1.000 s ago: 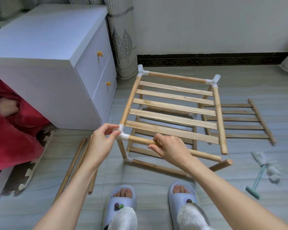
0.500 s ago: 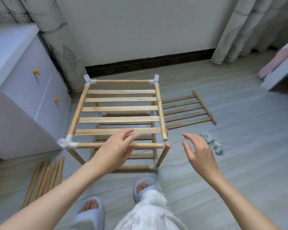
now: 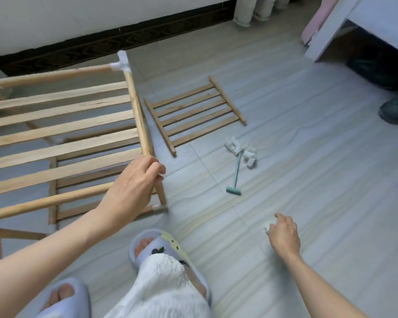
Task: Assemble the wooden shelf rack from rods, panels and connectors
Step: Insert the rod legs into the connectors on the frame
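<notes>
My left hand (image 3: 133, 187) grips open corner of half-built wooden slat rack (image 3: 62, 134), steadying it; my right hand (image 3: 284, 235), fingers loosely spread, empty, reaches toward white plastic connectors (image 3: 241, 151) on floor.

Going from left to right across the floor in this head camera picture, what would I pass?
Half-built rack → left hand gripping its corner → loose slatted panel → green mallet → white connectors → right hand, empty → dark shoe.

You stand on a pale grey tiled floor (image 3: 308, 157); a white wall (image 3: 55, 14) with dark patterned skirting (image 3: 101, 45) runs behind, and white furniture (image 3: 345, 17) sits upper right.
</notes>
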